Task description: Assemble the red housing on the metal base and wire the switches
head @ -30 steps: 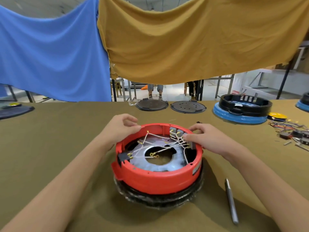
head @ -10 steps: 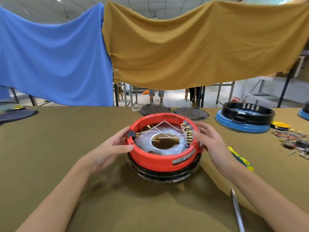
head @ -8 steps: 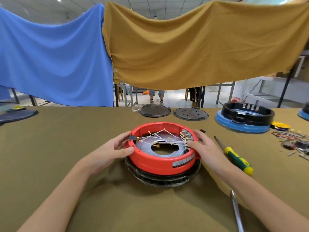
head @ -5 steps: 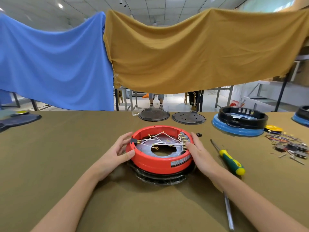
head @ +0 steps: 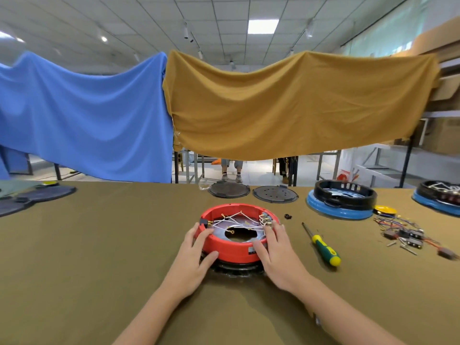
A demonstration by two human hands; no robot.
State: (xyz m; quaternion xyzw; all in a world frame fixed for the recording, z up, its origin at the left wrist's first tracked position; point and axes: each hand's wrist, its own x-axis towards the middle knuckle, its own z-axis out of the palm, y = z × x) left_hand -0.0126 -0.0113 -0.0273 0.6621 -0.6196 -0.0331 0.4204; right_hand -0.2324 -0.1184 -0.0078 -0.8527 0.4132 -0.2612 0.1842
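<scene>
hands (head: 239,255) flat-fingered against red housing (head: 234,250), base beneath mostly hidden

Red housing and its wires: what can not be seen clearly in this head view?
- Base under the red housing: mostly hidden by housing and both hands.
- White wires: too small to trace their terminals.
- Housing label: partly covered by right hand.
- Left hand covers the housing's left wall.
</scene>
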